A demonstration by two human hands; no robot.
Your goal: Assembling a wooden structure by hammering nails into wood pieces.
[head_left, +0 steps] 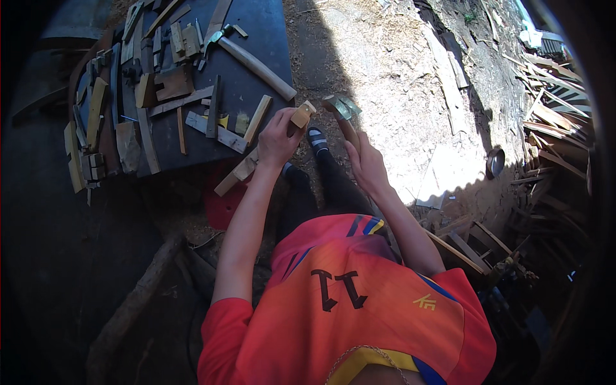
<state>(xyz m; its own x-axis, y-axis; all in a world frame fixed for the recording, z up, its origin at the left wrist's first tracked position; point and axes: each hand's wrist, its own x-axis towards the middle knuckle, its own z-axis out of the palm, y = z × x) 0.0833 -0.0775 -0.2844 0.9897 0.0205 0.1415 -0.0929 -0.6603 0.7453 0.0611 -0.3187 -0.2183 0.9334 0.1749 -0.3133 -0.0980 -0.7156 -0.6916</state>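
My left hand [277,140] is closed around a piece of wood [299,117], whose squared end, with a small pale knob or stub on it, sticks out past the fingers. Below that wrist runs a length of wood [236,174]; whether it belongs to the same piece, I cannot tell. Gripped by its wooden handle, a hammer [349,128] stands tilted in my right hand [369,163]. Its greenish metal head is up, close to the wood's end and apart from it. A second claw hammer [256,68] lies on the dark table [247,22].
Wood offcuts [186,42] and strips crowd the table at the left. A red seat or stool [221,205] is partly hidden beneath its edge. Scrap wood [558,119] is heaped at the right. Wood shavings [398,83] cover the ground, and a log [131,305] lies lower left.
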